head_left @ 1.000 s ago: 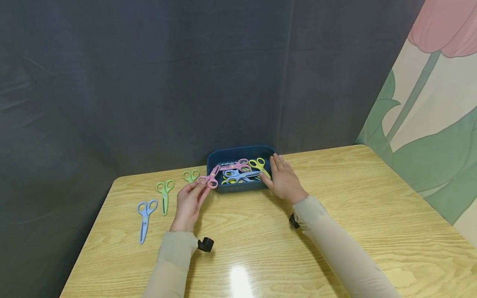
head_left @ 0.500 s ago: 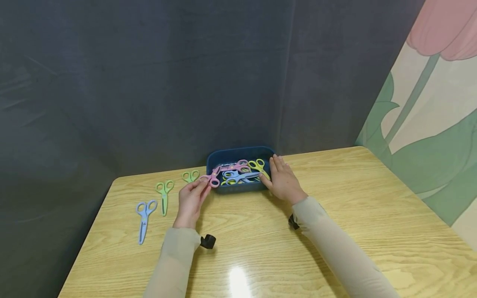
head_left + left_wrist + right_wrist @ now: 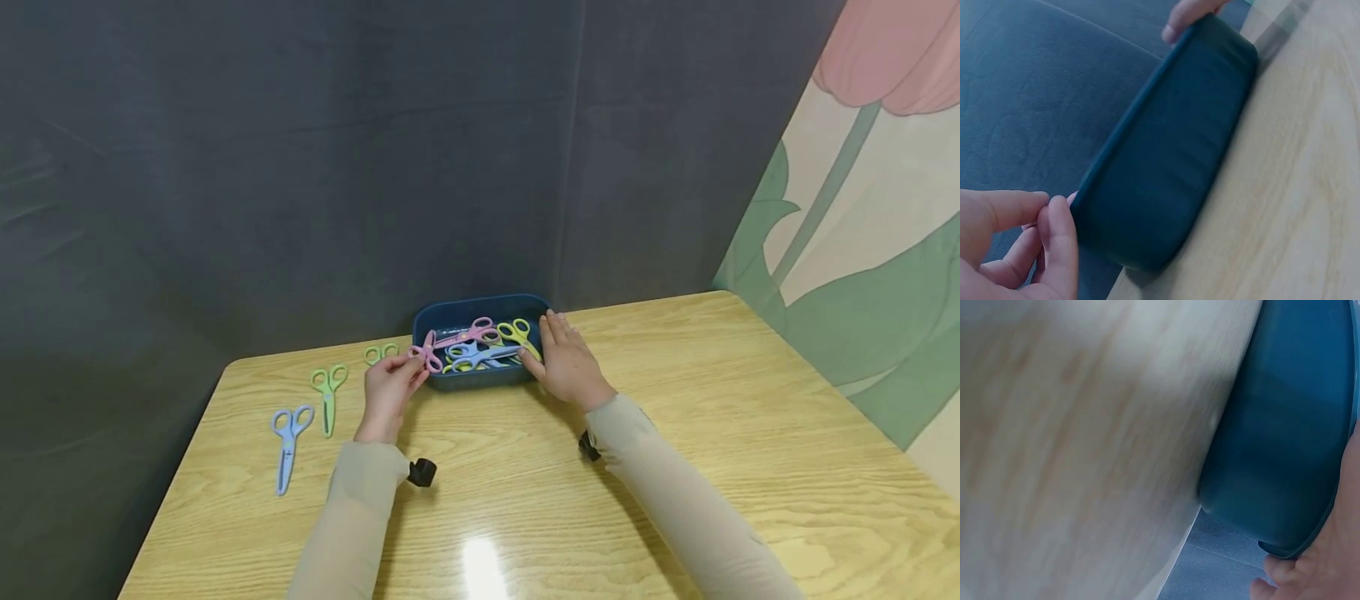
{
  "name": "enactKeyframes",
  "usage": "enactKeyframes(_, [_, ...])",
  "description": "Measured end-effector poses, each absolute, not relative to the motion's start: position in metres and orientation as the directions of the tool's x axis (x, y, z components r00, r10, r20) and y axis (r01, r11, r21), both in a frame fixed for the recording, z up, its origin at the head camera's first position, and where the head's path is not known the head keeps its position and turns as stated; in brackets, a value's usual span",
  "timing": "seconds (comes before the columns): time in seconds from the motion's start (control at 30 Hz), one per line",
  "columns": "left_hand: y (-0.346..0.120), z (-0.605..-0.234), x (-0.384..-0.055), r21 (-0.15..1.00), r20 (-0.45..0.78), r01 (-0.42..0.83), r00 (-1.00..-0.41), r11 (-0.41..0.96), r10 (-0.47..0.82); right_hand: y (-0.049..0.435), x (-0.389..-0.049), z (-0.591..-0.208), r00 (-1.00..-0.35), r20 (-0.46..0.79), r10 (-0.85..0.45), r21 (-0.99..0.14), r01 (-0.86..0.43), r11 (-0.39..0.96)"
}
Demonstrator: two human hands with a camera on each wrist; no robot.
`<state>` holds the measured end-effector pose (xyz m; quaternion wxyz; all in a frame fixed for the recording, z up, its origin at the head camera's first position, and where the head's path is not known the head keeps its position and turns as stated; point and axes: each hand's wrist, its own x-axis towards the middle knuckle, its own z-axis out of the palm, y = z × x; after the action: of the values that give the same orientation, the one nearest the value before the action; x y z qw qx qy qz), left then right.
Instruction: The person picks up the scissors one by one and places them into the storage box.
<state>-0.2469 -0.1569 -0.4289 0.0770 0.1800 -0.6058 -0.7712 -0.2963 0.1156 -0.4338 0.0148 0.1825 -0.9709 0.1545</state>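
Observation:
My left hand [image 3: 387, 395] pinches a pair of pink scissors [image 3: 427, 353] by its handle loops at the left end of a dark blue tray [image 3: 483, 380]. The scissors' blades point up over the tray's rim. My right hand [image 3: 573, 367] rests along the tray's right edge, fingers straight and thumb over the front rim. Inside the tray lie another pink pair of scissors [image 3: 477, 332], a blue pair [image 3: 489, 357], a yellow pair [image 3: 522, 336] and parts of others beneath. In the left wrist view, the tray's wall [image 3: 1160, 156] hides most of the held scissors.
On the wooden table [image 3: 480, 467], left of the tray, lie blue scissors [image 3: 287, 450], green scissors [image 3: 328, 400] and another green pair [image 3: 381, 352], partly behind my left hand. A dark curtain [image 3: 337, 167] hangs at the table's back edge.
My left hand has moved slightly right and away from me, bringing the pink scissors over the tray's left rim. The right hand stays at the tray's right edge.

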Motion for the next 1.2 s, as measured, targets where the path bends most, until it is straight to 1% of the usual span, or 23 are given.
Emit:
enactKeyframes(0.3, [-0.150,-0.435,-0.251,0.990,-0.130,-0.095,-0.915,-0.109,-0.381,0.120,-0.298,-0.435,-0.933,0.083,-0.351,-0.288,-0.360,0.887])
enactKeyframes(0.37, [-0.145,-0.436,-0.252,0.996,-0.093,-0.082,-0.919,-0.045,-0.384,0.126,-0.297,-0.434,-0.934,0.075,-0.348,-0.290,-0.355,0.889])
enactKeyframes(0.5, [-0.136,-0.436,-0.257,0.987,0.033,-0.030,-0.921,0.155,-0.389,0.135,-0.296,-0.433,-0.938,0.062,-0.341,-0.293,-0.344,0.892])
enactKeyframes(0.63, [-0.131,-0.436,-0.262,0.941,0.161,0.026,-0.912,0.338,-0.377,0.141,-0.297,-0.432,-0.937,0.064,-0.343,-0.292,-0.346,0.892])
enactKeyframes(0.83, [-0.125,-0.436,-0.267,0.853,0.297,0.086,-0.891,0.515,-0.342,0.145,-0.300,-0.432,-0.935,0.066,-0.347,-0.297,-0.351,0.888])
enactKeyframes(0.93, [-0.120,-0.435,-0.267,0.796,0.320,0.086,-0.900,0.599,-0.297,0.147,-0.302,-0.432,-0.934,0.061,-0.351,-0.289,-0.353,0.890])
enactKeyframes(1.1, [-0.105,-0.431,-0.270,0.670,0.334,0.095,-0.924,0.736,-0.185,0.155,-0.303,-0.431,-0.936,0.071,-0.343,-0.278,-0.349,0.895])
enactKeyframes(1.2, [-0.099,-0.427,-0.272,0.622,0.328,0.104,-0.934,0.776,-0.138,0.157,-0.303,-0.429,-0.938,0.068,-0.340,-0.280,-0.345,0.896])
